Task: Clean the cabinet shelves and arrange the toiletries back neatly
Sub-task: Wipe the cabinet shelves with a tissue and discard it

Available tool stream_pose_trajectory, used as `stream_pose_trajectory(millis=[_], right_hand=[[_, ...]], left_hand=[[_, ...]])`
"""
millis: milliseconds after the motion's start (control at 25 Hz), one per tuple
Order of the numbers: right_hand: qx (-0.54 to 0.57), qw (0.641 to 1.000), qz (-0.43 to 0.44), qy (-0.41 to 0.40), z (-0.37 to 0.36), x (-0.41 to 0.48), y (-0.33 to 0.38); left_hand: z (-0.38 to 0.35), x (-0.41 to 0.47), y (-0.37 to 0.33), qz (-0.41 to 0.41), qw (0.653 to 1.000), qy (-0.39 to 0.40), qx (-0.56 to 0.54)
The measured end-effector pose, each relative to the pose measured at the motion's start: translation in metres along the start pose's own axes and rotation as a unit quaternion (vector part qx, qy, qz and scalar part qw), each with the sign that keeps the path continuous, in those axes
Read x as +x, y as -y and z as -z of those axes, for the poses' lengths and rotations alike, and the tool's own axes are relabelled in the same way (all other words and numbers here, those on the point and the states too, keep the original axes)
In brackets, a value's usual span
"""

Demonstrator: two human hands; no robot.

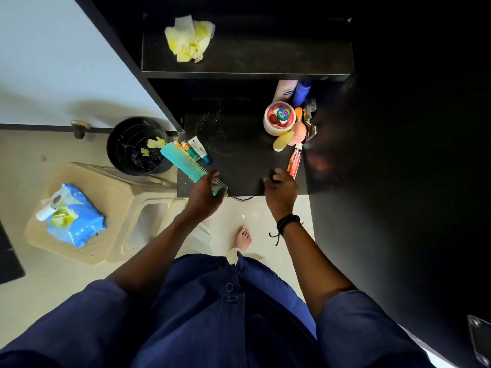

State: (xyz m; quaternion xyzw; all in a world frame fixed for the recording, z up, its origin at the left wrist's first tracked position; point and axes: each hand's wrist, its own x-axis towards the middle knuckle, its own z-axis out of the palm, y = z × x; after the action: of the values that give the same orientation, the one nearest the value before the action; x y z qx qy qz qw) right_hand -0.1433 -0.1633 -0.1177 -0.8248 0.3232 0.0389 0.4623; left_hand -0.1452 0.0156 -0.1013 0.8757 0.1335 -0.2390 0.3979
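The toiletries sit on the cabinet's lower shelf [244,166], a black board dusted with pale specks toward its back. At its left edge a teal comb [183,162] lies slantwise beside a few small tubes [198,151], and the left hand [203,199] grips the comb's toothed near end. At the back right stand a pink-lidded jar [279,118], a pale lotion bottle [285,90] and a blue bottle [301,92], with a yellow bottle [283,140] tipped over just in front of the jar. A red and white tube [295,160] lies near the right hand [281,191], whose fingers are curled over the shelf; whether they hold anything I cannot tell. The upper shelf [265,54] carries only a crumpled yellow-stained wipe [190,38]. Left of the cabinet, on the pale floor [53,274], a black bin [132,144] holds scraps, and a beige stool [127,208] bears a blue wipe pack [77,221].
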Motion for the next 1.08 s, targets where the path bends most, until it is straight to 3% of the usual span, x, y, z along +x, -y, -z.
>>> stream_pose_trajectory(millis=[200, 440, 840, 1080], right_hand=[[-0.010, 0.988, 0.017, 0.150, -0.048, -0.005, 0.039], [-0.096, 0.961, 0.075, 0.247, -0.093, -0.007, 0.083], [-0.252, 0.929, 0.148, 0.227, -0.154, 0.001, 0.120], [-0.282, 0.920, 0.112, 0.247, -0.159, 0.007, 0.121]], left_hand=[[0.016, 0.005, 0.010, 0.048, 0.998, -0.031, -0.025], [0.044, 0.017, 0.023, 0.068, 0.995, -0.036, -0.063], [0.070, 0.038, 0.026, 0.151, 0.981, -0.040, -0.111], [0.074, 0.036, 0.029, 0.152, 0.975, -0.020, -0.161]])
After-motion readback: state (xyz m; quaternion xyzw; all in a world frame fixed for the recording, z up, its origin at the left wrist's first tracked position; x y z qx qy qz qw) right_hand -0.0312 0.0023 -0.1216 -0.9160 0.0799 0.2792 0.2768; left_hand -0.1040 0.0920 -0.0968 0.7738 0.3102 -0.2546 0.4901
